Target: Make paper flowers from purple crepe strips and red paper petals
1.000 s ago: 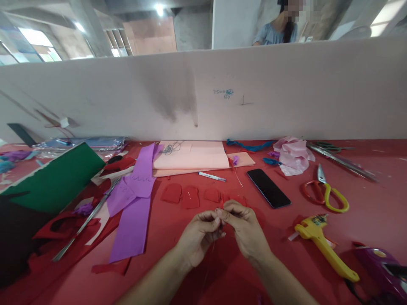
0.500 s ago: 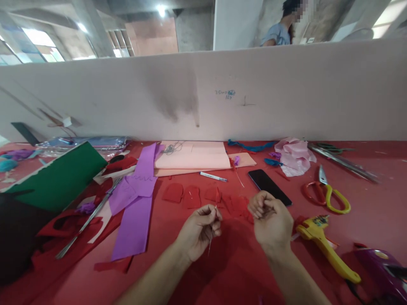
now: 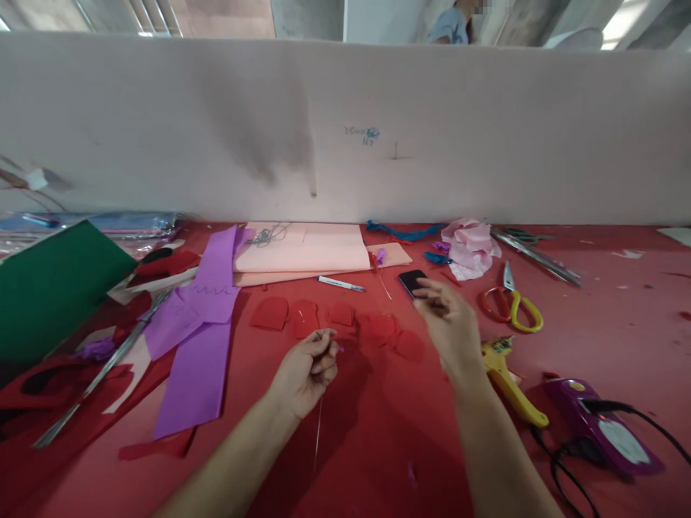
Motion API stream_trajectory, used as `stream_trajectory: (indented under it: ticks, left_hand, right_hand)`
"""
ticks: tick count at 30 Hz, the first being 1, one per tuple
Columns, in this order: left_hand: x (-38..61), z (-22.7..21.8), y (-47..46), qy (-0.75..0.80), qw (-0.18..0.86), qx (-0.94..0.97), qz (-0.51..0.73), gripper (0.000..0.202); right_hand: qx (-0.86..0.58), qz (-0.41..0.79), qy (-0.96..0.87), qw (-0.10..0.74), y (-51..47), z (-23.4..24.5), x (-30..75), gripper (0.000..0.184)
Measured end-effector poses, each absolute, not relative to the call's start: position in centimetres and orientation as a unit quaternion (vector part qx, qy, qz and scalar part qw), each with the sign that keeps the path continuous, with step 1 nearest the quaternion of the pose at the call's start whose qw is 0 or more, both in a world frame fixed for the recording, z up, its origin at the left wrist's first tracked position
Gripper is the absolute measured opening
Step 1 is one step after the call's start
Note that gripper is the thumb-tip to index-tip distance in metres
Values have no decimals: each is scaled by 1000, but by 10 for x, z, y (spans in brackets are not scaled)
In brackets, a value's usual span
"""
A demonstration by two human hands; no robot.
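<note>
Left hand (image 3: 306, 370): is pinching a thin strand (image 3: 317, 435), which is trailing below it.
Right hand (image 3: 449, 324): is hovering well apart from the other, fingers curling near the phone (image 3: 411, 281); cannot tell whether it is gripping anything.
Red pieces (image 3: 341, 313): are lying in a row, just beyond the left fingertips.
Glue gun (image 3: 510, 388): is resting beside the right forearm.
</note>
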State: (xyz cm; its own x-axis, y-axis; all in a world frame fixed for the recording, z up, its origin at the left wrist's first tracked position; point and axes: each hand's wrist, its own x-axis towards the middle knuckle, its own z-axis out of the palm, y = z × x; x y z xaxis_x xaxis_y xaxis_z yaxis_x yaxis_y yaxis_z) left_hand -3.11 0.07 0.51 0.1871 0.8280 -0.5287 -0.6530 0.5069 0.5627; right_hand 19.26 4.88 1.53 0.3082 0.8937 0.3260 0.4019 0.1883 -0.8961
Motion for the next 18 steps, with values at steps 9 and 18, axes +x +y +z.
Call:
stream_trajectory:
  ticks: [9,18]
  left_hand:
    - [-41,6,6,428,744,125,497,6]
    - [-19,-5,-6,421,791,110,430,10]
  right_hand:
    - [-653,48,-736,174,50,-28,182,41]
    - [-592,38,-784,183,54,-13,179,51]
